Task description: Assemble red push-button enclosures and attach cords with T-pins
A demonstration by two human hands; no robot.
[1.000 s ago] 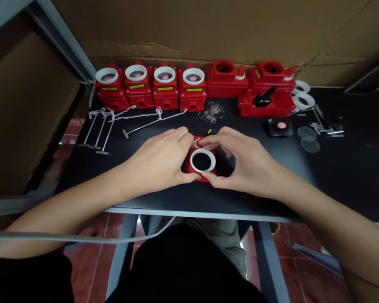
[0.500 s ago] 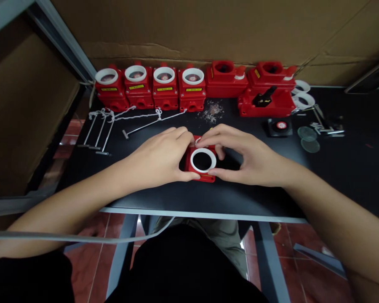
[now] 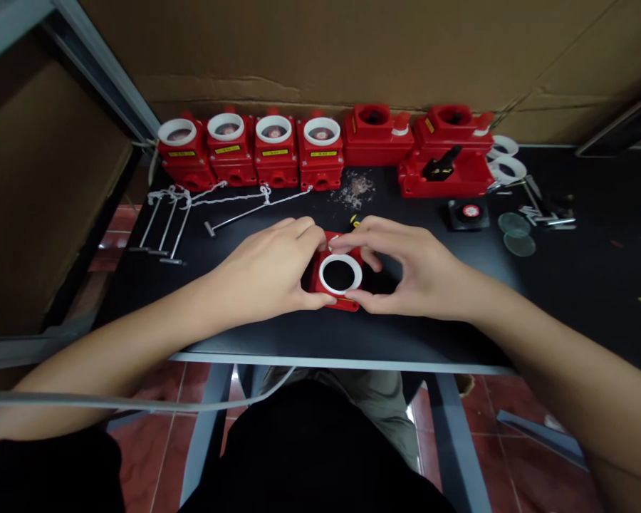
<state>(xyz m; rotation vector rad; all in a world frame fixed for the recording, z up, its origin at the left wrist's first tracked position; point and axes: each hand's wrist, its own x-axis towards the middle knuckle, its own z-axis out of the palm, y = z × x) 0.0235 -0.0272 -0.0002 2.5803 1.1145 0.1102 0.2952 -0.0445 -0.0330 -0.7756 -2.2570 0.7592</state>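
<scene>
A small red box [image 3: 337, 301] with a white ring [image 3: 340, 274] round its dark top opening sits on the black table [image 3: 566, 299] near the front edge. My left hand [image 3: 270, 271] grips the box's left side, thumb at the front and fingertips at the back. On the right side my right hand [image 3: 414, 267] holds it, thumb at the front corner, index finger pinched at the back rim by a small white piece.
Several red boxes with white rings [image 3: 251, 146] line the back, with more red housings [image 3: 438, 153] to their right. Metal pins on white strings [image 3: 192, 206] lie left. A black disc part [image 3: 467, 214], clear lenses [image 3: 516, 234], white rings [image 3: 505, 160] and screws lie right.
The view shifted slightly. My right fingers closed in a little lower round the box's back rim; both hands stay on the box.
</scene>
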